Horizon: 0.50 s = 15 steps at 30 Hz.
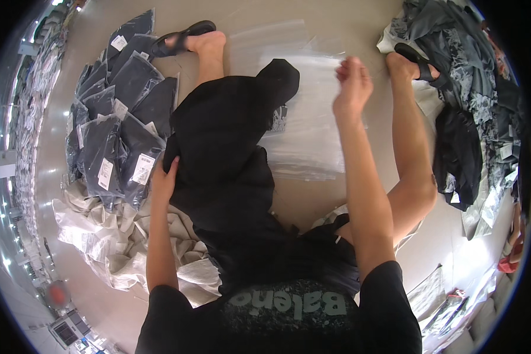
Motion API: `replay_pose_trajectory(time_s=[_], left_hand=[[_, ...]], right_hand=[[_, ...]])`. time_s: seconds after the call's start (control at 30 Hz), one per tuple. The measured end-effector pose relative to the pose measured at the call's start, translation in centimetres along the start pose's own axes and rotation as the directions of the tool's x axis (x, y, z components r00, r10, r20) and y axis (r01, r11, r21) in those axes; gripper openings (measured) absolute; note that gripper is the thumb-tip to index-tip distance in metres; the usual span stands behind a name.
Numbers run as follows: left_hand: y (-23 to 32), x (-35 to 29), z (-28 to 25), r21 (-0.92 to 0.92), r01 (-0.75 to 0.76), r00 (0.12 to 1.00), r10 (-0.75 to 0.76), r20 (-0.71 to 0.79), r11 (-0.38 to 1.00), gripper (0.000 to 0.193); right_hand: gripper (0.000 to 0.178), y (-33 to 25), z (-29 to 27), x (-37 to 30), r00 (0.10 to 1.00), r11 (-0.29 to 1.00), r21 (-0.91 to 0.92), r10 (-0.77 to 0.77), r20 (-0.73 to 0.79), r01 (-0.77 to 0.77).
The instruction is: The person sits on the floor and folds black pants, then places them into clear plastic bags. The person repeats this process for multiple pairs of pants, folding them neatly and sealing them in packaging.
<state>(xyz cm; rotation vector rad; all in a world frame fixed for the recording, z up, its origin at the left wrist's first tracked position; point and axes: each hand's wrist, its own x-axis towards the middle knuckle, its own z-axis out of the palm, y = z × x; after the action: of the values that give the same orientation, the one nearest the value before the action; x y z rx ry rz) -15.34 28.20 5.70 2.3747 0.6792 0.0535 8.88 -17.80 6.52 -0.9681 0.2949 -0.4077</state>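
Observation:
A black garment [224, 118] lies bunched across my left thigh, its far end reaching over clear plastic bags on the floor. My left hand [166, 177] grips its left edge, thumb on top and the other fingers partly hidden. My right hand [354, 88] is raised above the right side of the flat clear plastic bags [315, 141]. Its fingers are curled together and a little blurred; I cannot make out anything between them. A patch of grey-white print [279, 120] shows beside the garment's right edge.
Several bagged dark garments [124, 94] with white labels are piled at the left. Crumpled beige cloth [118, 242] lies near my left forearm. At the right is a heap of grey, patterned and black clothes [466, 100]. My sandalled feet stand either side of the plastic bags.

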Motion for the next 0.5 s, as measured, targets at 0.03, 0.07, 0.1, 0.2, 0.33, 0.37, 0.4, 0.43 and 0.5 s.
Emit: replay_pose_trajectory(time_s=[0.03, 0.07, 0.1, 0.2, 0.33, 0.37, 0.4, 0.43, 0.5], left_hand=[[0.5, 0.5, 0.0, -0.021, 0.051, 0.998, -0.050, 0.044, 0.998, 0.060], [1.2, 0.9, -0.6, -0.033, 0.104, 0.991, -0.101, 0.085, 0.994, 0.060], [1.6, 1.5, -1.1, -0.043, 0.158, 0.981, -0.152, 0.125, 0.986, 0.059], [7.9, 5.7, -4.2, -0.497, 0.033, 0.997, -0.067, -0.051, 0.867, 0.066], [29.1, 3.3, -13.0, -0.800, -0.400, 0.916, 0.199, -0.347, 0.447, 0.044], [28.3, 4.8, -13.9, -0.299, -0.738, 0.600, 0.386, -0.701, 0.605, 0.036], [27.2, 8.0, -16.1, 0.343, -0.740, 0.123, 0.618, -0.776, 0.578, 0.031], [28.7, 9.3, -17.8, 0.595, -0.631, -0.025, 0.753, -0.657, 0.498, 0.027], [33.6, 9.8, -19.9, 0.734, -0.568, -0.024, 0.884, -0.467, 0.372, 0.033]], right_hand=[[0.030, -1.6, -1.4, 0.8, 0.997, 0.993, -0.106, -0.062, -0.037, 0.058], [0.025, -2.8, -2.8, 1.0, 0.980, 0.944, -0.330, 0.044, 0.196, 0.024], [0.024, -2.8, -3.9, 0.3, 0.926, 0.857, -0.500, 0.078, 0.368, 0.126], [0.032, -2.9, -4.8, -2.5, 0.741, 0.531, -0.759, 0.320, 0.591, 0.376], [0.031, -7.6, -5.6, -2.4, 0.833, 0.703, -0.664, 0.189, 0.520, 0.255], [0.031, -8.5, -5.7, -2.7, 0.846, 0.714, -0.663, 0.192, 0.497, 0.227], [0.031, -9.0, -5.3, -2.5, 0.852, 0.737, -0.640, 0.176, 0.494, 0.219], [0.031, -8.8, -4.4, -2.3, 0.854, 0.767, -0.608, 0.166, 0.493, 0.202], [0.030, -8.7, -3.4, -2.1, 0.805, 0.734, -0.619, 0.172, 0.568, 0.280]])
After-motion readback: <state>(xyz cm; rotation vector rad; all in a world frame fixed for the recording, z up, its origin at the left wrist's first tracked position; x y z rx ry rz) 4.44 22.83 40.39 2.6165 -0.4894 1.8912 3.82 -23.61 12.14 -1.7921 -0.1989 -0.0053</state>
